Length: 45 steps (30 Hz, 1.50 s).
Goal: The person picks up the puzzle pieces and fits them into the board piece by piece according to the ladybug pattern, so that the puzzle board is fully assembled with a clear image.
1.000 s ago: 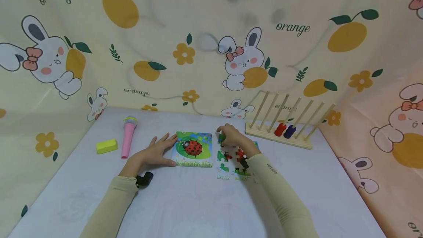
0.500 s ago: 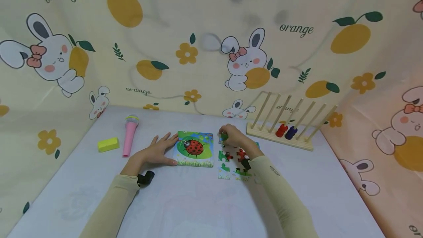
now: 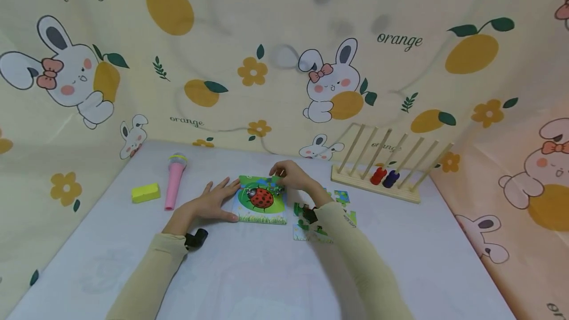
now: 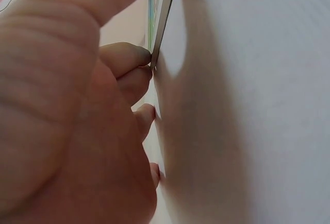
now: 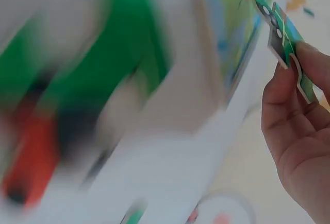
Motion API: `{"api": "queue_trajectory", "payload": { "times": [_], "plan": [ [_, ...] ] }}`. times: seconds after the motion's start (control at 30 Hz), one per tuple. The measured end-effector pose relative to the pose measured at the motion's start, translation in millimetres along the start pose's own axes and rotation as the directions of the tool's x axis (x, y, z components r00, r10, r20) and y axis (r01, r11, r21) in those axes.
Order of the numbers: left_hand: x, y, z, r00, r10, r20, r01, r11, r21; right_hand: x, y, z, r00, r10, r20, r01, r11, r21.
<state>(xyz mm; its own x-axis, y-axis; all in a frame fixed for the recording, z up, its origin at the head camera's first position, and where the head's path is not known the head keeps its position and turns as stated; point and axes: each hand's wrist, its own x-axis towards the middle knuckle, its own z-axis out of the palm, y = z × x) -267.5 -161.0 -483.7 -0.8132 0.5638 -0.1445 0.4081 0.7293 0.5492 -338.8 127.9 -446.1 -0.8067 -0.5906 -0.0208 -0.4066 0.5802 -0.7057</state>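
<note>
A square puzzle board (image 3: pixel 262 199) with a ladybug picture lies mid-table. My left hand (image 3: pixel 213 204) rests at its left side with fingers spread; in the left wrist view, fingertips (image 4: pixel 142 55) meet the board's edge. Over the board's upper right corner, my right hand (image 3: pixel 293 177) pinches a green puzzle piece. That puzzle piece (image 5: pixel 286 41) shows dark patches with white dots in the right wrist view, held between thumb and fingers. To the right of the board lie several loose puzzle pieces (image 3: pixel 301 232), partly hidden under my right forearm.
A pink toy microphone (image 3: pixel 174 184) and a yellow block (image 3: pixel 145 193) lie on the left. Behind the loose pieces, at the right, stands a wooden peg rack (image 3: pixel 378 184) with a red bead (image 3: pixel 379 176) and a dark blue bead (image 3: pixel 391 179). A patterned cloth hangs behind the table.
My right hand has moved left from the loose pieces to the board's upper right corner, carrying the green puzzle piece. My left hand has stayed at the board's left side.
</note>
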Motion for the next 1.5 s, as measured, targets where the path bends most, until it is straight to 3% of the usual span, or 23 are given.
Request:
{"api": "queue_trajectory", "payload": {
  "times": [0.3,0.5,0.63,0.83,1.03,1.3,1.4,1.5],
  "plan": [
    [3.4,-3.7,5.0,1.000,0.021,-0.003,-0.021,1.000,0.003,34.2,-30,40,0.999,0.007,0.047,-0.006,1.000,-0.014],
    [4.8,-2.4,3.2,0.999,0.035,-0.005,-0.035,0.999,-0.012,39.3,-45,49,0.998,0.058,0.024,-0.053,0.984,-0.169],
    [4.2,-1.0,1.5,0.999,0.048,-0.008,-0.048,0.999,-0.023,39.5,-48,53,0.996,0.077,0.040,-0.060,0.946,-0.319],
    [2.1,-0.9,1.3,0.998,0.058,-0.009,-0.059,0.998,-0.023,39.3,-48,58,0.994,0.090,0.054,-0.058,0.901,-0.430],
    [0.5,-2.2,1.8,0.998,0.061,-0.007,-0.061,0.998,-0.026,38.6,-48,59,0.996,0.083,0.044,-0.056,0.902,-0.427],
    [-0.3,-2.4,1.2,0.999,0.048,-0.007,-0.048,0.999,-0.012,27.6,-47,49,0.999,0.018,0.045,-0.001,0.941,-0.340],
    [-0.7,-2.7,0.9,0.999,0.033,-0.009,-0.034,0.999,-0.007,19.8,-48,45,0.996,-0.008,0.089,0.041,0.926,-0.374],
    [-2.2,-2.7,0.5,1.000,0.023,-0.008,-0.023,1.000,-0.003,10.6,-52,41,0.979,0.025,0.201,0.073,0.881,-0.466]
  ]
}}
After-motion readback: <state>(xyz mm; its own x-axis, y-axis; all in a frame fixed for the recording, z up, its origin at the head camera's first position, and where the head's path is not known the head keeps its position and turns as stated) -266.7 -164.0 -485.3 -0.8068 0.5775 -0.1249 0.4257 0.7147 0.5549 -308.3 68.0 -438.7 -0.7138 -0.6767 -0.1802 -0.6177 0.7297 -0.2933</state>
